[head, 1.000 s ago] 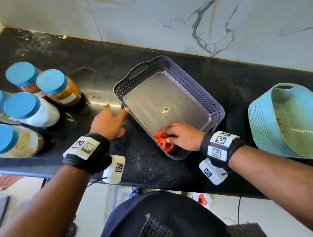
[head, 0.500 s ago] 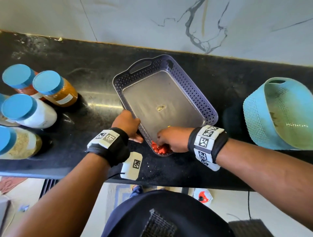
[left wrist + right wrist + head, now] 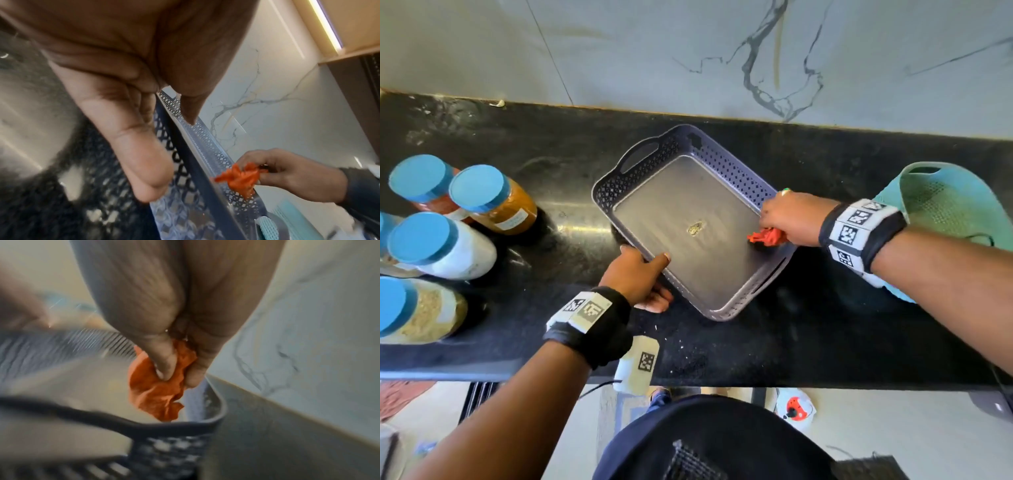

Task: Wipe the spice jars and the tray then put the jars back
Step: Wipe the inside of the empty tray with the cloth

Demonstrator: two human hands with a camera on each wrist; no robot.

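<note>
A grey-purple perforated tray [image 3: 729, 171] lies at an angle on the black counter [image 3: 551, 144], with a small gold sticker [image 3: 694, 228] on its floor. My left hand [image 3: 640, 277] grips the tray's near-left wall, thumb over the rim [image 3: 197, 170]. My right hand [image 3: 791, 219] holds a crumpled orange cloth [image 3: 765, 236] against the inside of the tray's right wall [image 3: 213, 415]. In the right wrist view the cloth [image 3: 156, 394] is pinched between thumb and fingers. Several spice jars with blue lids [image 3: 479, 188] stand at the left, outside the tray.
A teal perforated basket [image 3: 945, 205] sits at the right, just behind my right wrist. A marble wall [image 3: 722, 51] backs the counter. White crumbs [image 3: 681, 346] dot the counter near its front edge. A red and white object [image 3: 796, 407] lies on the floor below.
My right hand has carried the cloth from the tray's near corner to its right wall. My left hand has shifted along the left wall and now grips it; the tray has turned slightly.
</note>
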